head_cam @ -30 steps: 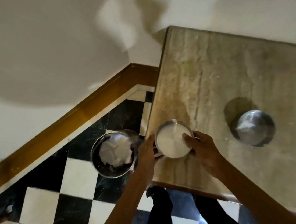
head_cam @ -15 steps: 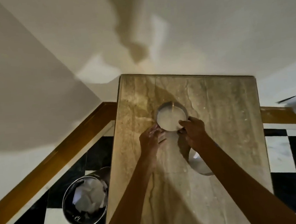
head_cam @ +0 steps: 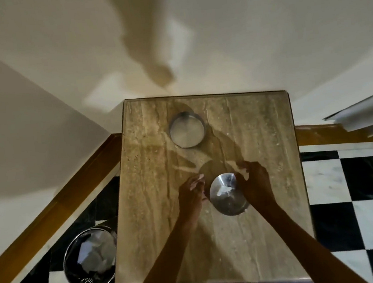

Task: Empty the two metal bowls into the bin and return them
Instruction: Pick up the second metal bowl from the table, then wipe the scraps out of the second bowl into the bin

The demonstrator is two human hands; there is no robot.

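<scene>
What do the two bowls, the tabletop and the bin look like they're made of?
Both bowls, far and near: polished metal, probably steel, with bright glints. Tabletop: veined beige stone, maybe travertine or marble, glossy enough to show reflections. Bin: shiny metal rim, seemingly perforated wall.

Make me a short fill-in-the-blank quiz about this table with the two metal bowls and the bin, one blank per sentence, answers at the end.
1. The far bowl stands on the table with ____ hand on it.
2. The near bowl sits between the left hand and the ____ hand.
3. The bin stands on the ____ floor.
4. The bin holds crumpled ____.

Answers: no; right; checkered; paper
</scene>
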